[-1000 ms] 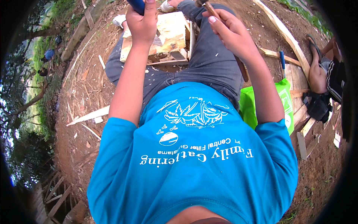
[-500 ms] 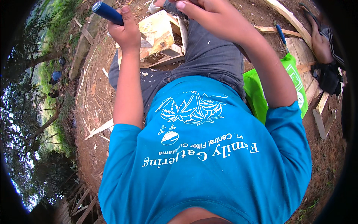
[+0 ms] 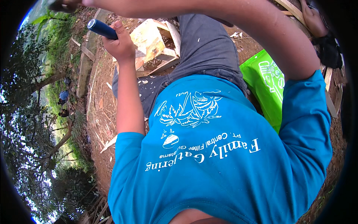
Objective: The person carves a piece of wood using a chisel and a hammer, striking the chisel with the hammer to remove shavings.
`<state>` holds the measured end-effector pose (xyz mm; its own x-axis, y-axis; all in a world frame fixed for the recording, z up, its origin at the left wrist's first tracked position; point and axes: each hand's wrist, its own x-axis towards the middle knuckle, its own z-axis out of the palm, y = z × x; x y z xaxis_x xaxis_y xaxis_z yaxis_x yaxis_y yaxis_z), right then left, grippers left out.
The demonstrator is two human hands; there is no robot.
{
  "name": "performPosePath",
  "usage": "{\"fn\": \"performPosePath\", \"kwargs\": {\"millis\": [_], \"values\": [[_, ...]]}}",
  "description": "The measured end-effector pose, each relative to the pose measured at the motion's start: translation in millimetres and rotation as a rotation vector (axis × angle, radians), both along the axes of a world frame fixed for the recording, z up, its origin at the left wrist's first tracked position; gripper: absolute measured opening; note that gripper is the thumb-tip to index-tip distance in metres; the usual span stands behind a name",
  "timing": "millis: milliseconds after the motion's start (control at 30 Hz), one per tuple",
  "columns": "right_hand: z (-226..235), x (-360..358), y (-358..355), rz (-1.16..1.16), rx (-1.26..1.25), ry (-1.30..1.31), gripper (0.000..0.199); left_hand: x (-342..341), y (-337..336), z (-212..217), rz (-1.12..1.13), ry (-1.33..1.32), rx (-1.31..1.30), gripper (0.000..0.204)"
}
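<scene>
My left hand (image 3: 120, 43) is closed round a dark blue cylindrical handle (image 3: 102, 29) with a pale end, pointing up and left. Whatever continues beyond the handle does not show. My right forearm (image 3: 209, 7) reaches across the top of the picture to the far left. The right hand (image 3: 100, 4) is partly cut off by the upper edge, and a dark, blurred object (image 3: 61, 5) is at its fingertips. Between my legs, below that forearm, sits a rough box-like piece of pale wood (image 3: 151, 39) with boards round it.
A bright green bag (image 3: 263, 80) lies beside my right hip. At the upper right are another person's leg (image 3: 313, 20) and a black bag (image 3: 330, 50). Wood strips and shavings litter the brown soil. A long timber (image 3: 85, 69) and greenery line the left.
My right hand has swung from the top middle to the far upper left, where the dark object now shows. The left hand keeps the handle, slightly lower and farther left in the picture.
</scene>
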<state>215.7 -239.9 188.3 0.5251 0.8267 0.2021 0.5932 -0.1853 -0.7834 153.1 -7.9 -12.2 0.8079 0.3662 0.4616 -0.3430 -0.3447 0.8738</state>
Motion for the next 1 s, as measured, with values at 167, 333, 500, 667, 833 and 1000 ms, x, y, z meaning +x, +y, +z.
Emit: {"fn": "performPosePath", "kwargs": {"millis": [167,333,500,667,833,1000], "values": [[-2.3,8.6,12.2,0.054,-0.124,-0.241,0.044,-0.1,-1.1,-0.9,0.071,0.023,0.058,0.036],[7.4,8.6,-0.8,-0.037,0.036,-0.044,0.045,-0.1,0.8,-3.8,0.06,0.06,0.037,0.037],[-0.4,12.6,1.8,-0.017,0.003,-0.118,0.043,9.9,2.9,-9.3,0.039,-0.033,0.098,0.037],[-10.4,18.2,16.9,-0.127,-0.106,-0.151,0.036,6.0,7.3,-8.7,0.059,0.125,0.144,0.037],[-31.7,31.4,36.9,0.028,-0.088,-0.799,0.024,2.0,-3.3,-4.0,0.054,0.095,0.063,0.038],[-41.8,39.3,43.0,0.011,-0.185,-0.695,0.023,0.2,-12.3,8.6,-0.018,0.086,0.037,0.04]]}}
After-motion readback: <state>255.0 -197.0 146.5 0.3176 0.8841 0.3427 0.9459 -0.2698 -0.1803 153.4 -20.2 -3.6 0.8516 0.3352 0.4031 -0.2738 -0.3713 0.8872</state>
